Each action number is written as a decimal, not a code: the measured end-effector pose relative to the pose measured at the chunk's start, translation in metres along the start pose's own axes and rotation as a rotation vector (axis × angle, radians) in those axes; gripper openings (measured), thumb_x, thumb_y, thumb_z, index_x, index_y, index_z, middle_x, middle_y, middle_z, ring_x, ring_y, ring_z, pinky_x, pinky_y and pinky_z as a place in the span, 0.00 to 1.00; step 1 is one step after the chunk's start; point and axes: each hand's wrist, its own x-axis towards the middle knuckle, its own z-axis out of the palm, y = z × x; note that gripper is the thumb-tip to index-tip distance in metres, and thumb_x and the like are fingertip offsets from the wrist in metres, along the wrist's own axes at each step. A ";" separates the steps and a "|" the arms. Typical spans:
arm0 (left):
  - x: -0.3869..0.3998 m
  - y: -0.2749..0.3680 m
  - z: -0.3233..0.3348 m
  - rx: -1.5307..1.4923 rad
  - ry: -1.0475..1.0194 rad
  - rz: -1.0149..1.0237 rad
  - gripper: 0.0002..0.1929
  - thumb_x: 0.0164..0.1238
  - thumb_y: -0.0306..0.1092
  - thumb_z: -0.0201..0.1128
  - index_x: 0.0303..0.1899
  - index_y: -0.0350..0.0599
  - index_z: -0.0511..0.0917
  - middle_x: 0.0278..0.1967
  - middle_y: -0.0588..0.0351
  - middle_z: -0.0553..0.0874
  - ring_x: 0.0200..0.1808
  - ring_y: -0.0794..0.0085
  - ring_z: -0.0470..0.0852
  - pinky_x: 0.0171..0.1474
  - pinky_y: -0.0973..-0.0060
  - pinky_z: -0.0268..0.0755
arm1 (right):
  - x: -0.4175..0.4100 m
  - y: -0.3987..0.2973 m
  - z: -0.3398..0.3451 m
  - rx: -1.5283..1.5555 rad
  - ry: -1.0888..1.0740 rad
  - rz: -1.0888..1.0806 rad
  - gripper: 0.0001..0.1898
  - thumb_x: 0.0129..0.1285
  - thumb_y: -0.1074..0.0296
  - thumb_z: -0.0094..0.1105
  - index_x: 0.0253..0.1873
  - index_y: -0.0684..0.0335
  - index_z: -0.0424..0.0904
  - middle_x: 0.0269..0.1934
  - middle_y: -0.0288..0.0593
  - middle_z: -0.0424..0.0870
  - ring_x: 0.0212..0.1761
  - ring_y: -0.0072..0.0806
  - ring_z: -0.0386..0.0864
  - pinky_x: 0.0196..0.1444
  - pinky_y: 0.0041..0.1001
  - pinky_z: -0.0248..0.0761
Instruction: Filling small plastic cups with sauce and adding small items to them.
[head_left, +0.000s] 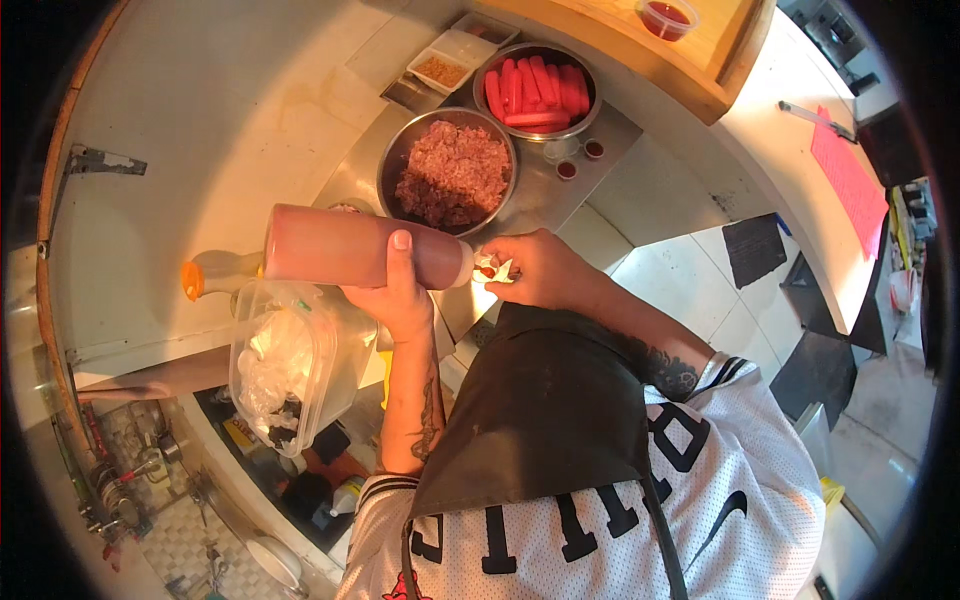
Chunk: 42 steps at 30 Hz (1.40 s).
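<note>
My left hand (397, 292) grips a large squeeze bottle (337, 246) of reddish sauce, tipped on its side with the thumb along its upper face. The bottle's pale cap (466, 265) points right, towards my right hand (544, 270). Between the right fingers is a small pale cup or wrapper (504, 270), with a dab of red sauce at its middle; its exact kind is unclear. Just beyond both hands, a steel bowl (384, 169) holds ground meat (454, 169). Another steel bowl (598, 97) behind it contains bright red sausages (536, 86).
Small sauce cups (566, 170) stand right of the meat bowl. White trays (441, 69), one with crumbs, sit behind. At left are an orange-capped bottle (193, 280) and a clear plastic tub (330, 375) with plastic bags. A wooden ledge (675, 75) juts in upper right.
</note>
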 end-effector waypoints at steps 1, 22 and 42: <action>0.000 0.004 0.001 0.005 0.004 -0.029 0.23 0.64 0.33 0.72 0.55 0.31 0.75 0.50 0.48 0.82 0.51 0.63 0.82 0.57 0.68 0.76 | 0.000 0.001 0.002 0.030 -0.009 0.008 0.24 0.57 0.63 0.73 0.56 0.67 0.81 0.41 0.51 0.89 0.37 0.38 0.88 0.43 0.31 0.82; 0.000 -0.006 -0.025 -0.427 0.482 -0.687 0.25 0.72 0.49 0.64 0.59 0.41 0.73 0.52 0.51 0.82 0.53 0.59 0.83 0.56 0.61 0.81 | 0.006 0.017 -0.007 0.014 0.079 -0.007 0.22 0.55 0.63 0.76 0.55 0.60 0.83 0.44 0.45 0.85 0.38 0.33 0.84 0.43 0.31 0.79; 0.013 0.043 -0.088 -0.896 0.583 -0.958 0.20 0.70 0.55 0.64 0.40 0.45 0.80 0.39 0.51 0.86 0.43 0.59 0.85 0.53 0.59 0.84 | 0.044 0.089 0.139 -0.037 -0.107 0.006 0.23 0.59 0.67 0.69 0.60 0.58 0.77 0.57 0.50 0.74 0.59 0.49 0.77 0.59 0.44 0.74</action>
